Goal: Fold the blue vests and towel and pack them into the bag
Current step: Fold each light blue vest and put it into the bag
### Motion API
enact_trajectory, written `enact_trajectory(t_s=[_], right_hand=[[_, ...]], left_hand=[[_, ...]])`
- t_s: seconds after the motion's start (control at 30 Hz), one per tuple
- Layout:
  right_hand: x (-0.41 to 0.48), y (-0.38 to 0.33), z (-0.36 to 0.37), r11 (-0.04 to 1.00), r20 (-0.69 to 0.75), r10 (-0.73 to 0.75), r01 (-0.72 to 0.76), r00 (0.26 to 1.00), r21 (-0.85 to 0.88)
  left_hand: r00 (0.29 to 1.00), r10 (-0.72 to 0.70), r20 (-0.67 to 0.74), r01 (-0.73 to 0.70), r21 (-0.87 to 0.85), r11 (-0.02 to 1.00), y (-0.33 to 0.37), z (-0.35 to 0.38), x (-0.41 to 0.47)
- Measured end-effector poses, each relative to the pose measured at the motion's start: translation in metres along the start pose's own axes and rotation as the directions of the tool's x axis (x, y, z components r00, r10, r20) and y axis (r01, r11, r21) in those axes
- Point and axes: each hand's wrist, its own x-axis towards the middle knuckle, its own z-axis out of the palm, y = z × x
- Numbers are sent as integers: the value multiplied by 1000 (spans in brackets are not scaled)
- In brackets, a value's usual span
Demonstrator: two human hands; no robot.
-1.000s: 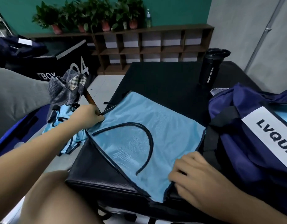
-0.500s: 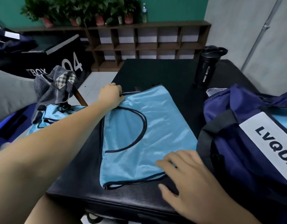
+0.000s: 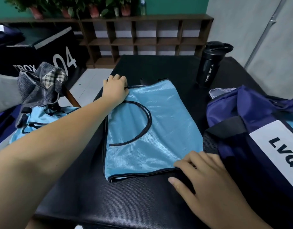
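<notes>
A light blue vest (image 3: 159, 129) with black trim lies folded flat on the black table (image 3: 134, 199). My left hand (image 3: 115, 90) grips its far left corner, fingers curled over the trim. The fingertips of my right hand (image 3: 207, 177) press on the vest's near right corner, with the thumb spread on the table. A navy bag (image 3: 251, 113) with a white label stands at the right, touching the vest's right edge. More light blue vests (image 3: 41, 118) lie heaped to the left, off the table.
A black sport bottle (image 3: 210, 65) stands at the table's far right. A pale cloth (image 3: 220, 93) shows behind the bag. A grey striped cloth (image 3: 38, 86) hangs on a chair at left. A wooden shelf (image 3: 142, 38) and a black box (image 3: 43, 52) stand beyond.
My left hand has carried the vest's corner away from me and to the right, turning the vest square on the table. My right hand stayed on the near right corner.
</notes>
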Motion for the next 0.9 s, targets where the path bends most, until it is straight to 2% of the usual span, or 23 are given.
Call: enact_trajectory(t_s=[0.13, 0.23, 0.37, 0.53, 0.6, 0.73, 0.8, 0.9], right_hand=[[2, -3, 4, 1000, -14, 12, -12, 1000, 10], [3, -3, 5, 1000, -16, 9, -9, 1000, 5], [4, -3, 4, 999, -7, 36, -36, 999, 16], [4, -3, 5, 998, -4, 59, -59, 998, 19], [5, -1, 5, 996, -3, 78, -78, 997, 33], [6, -1, 7, 994, -17, 98, -97, 995, 54], [5, -2, 5, 991, -39, 117, -114, 992, 67], [2, -14, -1, 993, -123, 84, -74, 989, 89]], left_hand=[[998, 60, -29, -63, -110, 992, 21, -25, -24], [989, 145, 11, -139, -232, 963, 39, -53, -64], [956, 286, 71, -220, -475, 852, 66, -91, -132], [863, 492, 117, -330, -606, 723, 99, -116, -203], [819, 554, 148, -371, -601, 708, 107, -117, -226], [783, 593, 188, -450, -487, 749, 107, -109, -259], [789, 579, 204, -456, -437, 775, 104, -104, -267], [808, 571, 144, -490, -372, 788, 104, -98, -273]])
